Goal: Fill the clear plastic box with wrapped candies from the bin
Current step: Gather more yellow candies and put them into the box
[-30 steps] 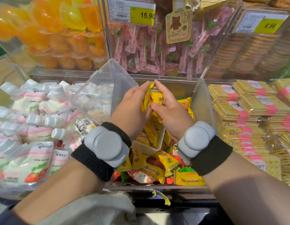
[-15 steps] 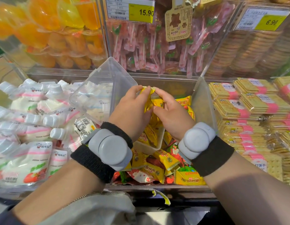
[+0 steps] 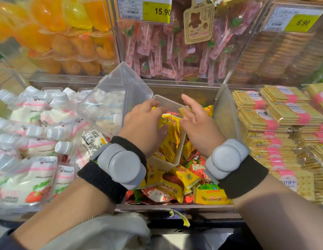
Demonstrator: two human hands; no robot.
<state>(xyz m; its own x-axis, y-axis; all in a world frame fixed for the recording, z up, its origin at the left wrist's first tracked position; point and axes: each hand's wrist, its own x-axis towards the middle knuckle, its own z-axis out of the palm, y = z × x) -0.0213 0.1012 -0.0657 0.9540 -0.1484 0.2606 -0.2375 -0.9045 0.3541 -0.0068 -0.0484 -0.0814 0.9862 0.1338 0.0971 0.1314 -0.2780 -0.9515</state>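
Both hands work over the clear plastic box, which sits tilted on the loose wrapped candies in the bin. Its mouth is turned up toward the person, so pieces can be dropped in without lifting it away. In the head view, the left hand curls its fingers over the box's far left rim while its thumb lies on the yellow packets inside. That grip seems meant both to steady the box on its shifting bed and to keep the heap from sliding out. The right hand is spread and relaxed, fingers straight and gripping nothing. Its thumb rests against the top packets, and one yellow packet lies just by its fingertips at the rim, though whether they touch it cannot be told. The box looks nearly full, heaped about to its rim. A clear lid stands upright at the box's left, apparently folded back out of the way. White capped pouches fill the compartment to the left, cracker packs the one to the right, and pink lollipops are packed in the case behind.
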